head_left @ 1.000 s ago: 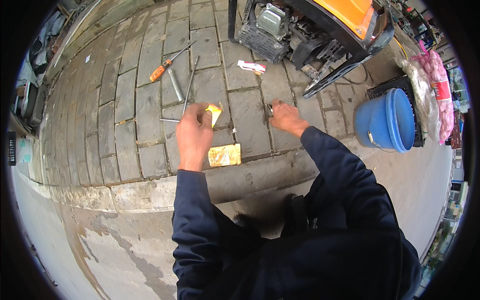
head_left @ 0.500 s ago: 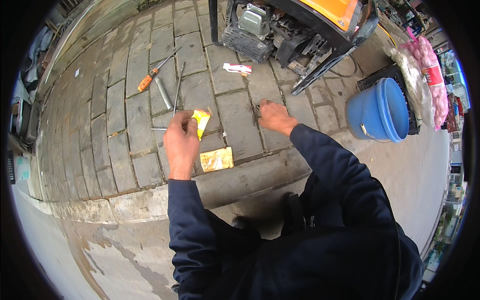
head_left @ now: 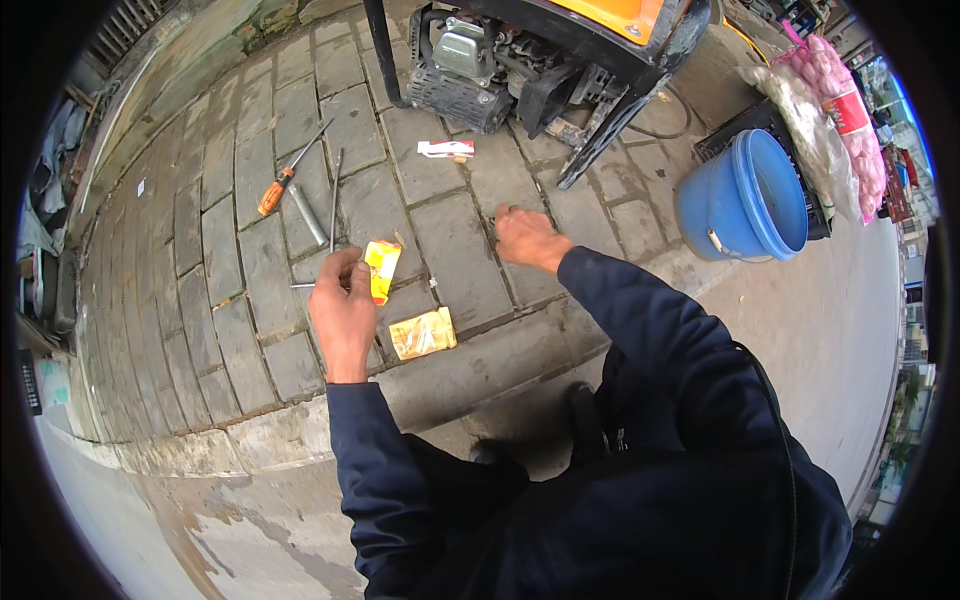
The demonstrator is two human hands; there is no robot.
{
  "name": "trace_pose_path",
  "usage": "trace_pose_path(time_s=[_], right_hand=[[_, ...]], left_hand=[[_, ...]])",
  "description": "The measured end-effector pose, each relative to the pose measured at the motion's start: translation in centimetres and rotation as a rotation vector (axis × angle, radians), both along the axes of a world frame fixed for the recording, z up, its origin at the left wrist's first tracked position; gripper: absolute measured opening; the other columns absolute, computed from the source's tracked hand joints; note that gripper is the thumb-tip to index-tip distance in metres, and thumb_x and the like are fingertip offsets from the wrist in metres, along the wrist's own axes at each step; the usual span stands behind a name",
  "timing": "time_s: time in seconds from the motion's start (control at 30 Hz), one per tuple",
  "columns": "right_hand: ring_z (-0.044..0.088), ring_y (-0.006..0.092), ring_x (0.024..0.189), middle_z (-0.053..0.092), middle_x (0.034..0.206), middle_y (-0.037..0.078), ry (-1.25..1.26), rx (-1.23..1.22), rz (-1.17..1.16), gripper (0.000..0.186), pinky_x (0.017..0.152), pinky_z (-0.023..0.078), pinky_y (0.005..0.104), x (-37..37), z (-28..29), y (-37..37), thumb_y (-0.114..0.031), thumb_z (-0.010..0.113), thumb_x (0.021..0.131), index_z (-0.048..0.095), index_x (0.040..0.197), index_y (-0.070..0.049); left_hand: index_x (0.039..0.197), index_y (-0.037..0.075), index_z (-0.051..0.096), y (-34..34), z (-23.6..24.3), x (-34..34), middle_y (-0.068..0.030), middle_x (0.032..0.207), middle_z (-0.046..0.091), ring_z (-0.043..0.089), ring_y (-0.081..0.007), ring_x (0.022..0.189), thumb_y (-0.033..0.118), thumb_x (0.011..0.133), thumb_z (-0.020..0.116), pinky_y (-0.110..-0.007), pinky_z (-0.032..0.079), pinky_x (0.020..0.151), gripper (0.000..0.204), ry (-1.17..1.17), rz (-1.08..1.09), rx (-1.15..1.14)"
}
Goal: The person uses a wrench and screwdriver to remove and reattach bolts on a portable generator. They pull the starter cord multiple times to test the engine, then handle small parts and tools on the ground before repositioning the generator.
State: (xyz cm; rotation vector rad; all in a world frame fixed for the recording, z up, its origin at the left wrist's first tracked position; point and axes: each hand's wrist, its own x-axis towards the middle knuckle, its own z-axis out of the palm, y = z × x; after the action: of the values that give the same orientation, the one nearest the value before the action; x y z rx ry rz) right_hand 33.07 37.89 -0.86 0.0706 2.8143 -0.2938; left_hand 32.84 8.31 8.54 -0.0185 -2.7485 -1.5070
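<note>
On the paving, my left hand (head_left: pixel 342 312) pinches the edge of a bright yellow packet (head_left: pixel 381 270). A flattened, paler yellow packet (head_left: pixel 422 332) lies below it. My right hand (head_left: pixel 525 238) rests low over the pavers, fingers curled around something small, mostly hidden. Beyond my left hand are an orange-handled screwdriver (head_left: pixel 275 193), a silver metal tube (head_left: pixel 308 214) and a thin rod (head_left: pixel 335 195), plus a shorter bar partly behind the hand. A red-and-white small carton (head_left: pixel 440 149) lies farther forward, with a small brown piece against it.
An orange-and-black engine machine (head_left: pixel 465 75) stands at the top. On the right are a blue bucket (head_left: pixel 725 200), a black crate (head_left: pixel 818 225), bagged pink goods (head_left: pixel 850 130) and a hose. The paved platform ends at a curb (head_left: pixel 230 440) near me; clutter lines the far left.
The view has shifted, so the machine, bucket and tools sit farther left in the picture. My hands keep roughly their places on the pavers, the left still at the yellow packet.
</note>
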Motion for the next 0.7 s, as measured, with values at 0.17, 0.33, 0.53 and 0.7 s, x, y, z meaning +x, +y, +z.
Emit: trace_pose_path(time_s=[0.17, 0.33, 0.53, 0.7], right_hand=[[0.07, 0.0469, 0.097, 0.069, 0.105, 0.033, -0.005, 0.005, -0.006, 0.042, 0.083, 0.058, 0.0496, 0.0, 0.31, -0.07, -0.012, 0.068, 0.082, 0.054, 0.114, 0.011], [0.071, 0.0443, 0.099, 0.068, 0.107, 0.031, -0.015, -0.006, -0.018, 0.039, 0.083, 0.057, 0.0478, 0.1, 0.7, -0.2, -0.008, 0.067, 0.082, 0.056, 0.115, 0.01], [0.071, 0.0448, 0.097, 0.068, 0.106, 0.032, 0.018, -0.025, -0.009, 0.036, 0.082, 0.058, 0.0479, 0.33, 0.71, -0.14, -0.008, 0.066, 0.082, 0.057, 0.112, 0.009], [0.071, 0.045, 0.097, 0.068, 0.106, 0.032, 0.035, -0.027, -0.005, 0.034, 0.082, 0.058, 0.0478, 0.34, 0.47, -0.05, -0.008, 0.066, 0.082, 0.057, 0.111, 0.009]], left_hand=[[0.117, 0.0, 0.069, 0.14, 0.42, 0.09, -0.0148, 0.096, 0.075, 0.071, -0.0216, 0.086, 0.009, 0.097, 0.064, -0.035, 0.056, 0.077, 0.022, 0.021, -0.017, -0.047], [0.117, 0.001, 0.069, 0.26, 0.37, 0.07, -0.0144, 0.096, 0.075, 0.072, -0.0217, 0.085, 0.009, 0.097, 0.064, -0.035, 0.056, 0.077, 0.022, 0.021, -0.02, -0.071], [0.117, 0.001, 0.069, 0.42, -0.05, -0.05, -0.0138, 0.096, 0.075, 0.072, -0.0204, 0.085, 0.009, 0.097, 0.065, -0.035, 0.056, 0.077, 0.022, 0.005, -0.011, -0.052], [0.117, 0.0, 0.069, 0.6, -0.12, -0.04, -0.0138, 0.096, 0.075, 0.072, -0.0194, 0.085, 0.009, 0.097, 0.065, -0.034, 0.057, 0.076, 0.022, 0.016, -0.013, -0.04]])
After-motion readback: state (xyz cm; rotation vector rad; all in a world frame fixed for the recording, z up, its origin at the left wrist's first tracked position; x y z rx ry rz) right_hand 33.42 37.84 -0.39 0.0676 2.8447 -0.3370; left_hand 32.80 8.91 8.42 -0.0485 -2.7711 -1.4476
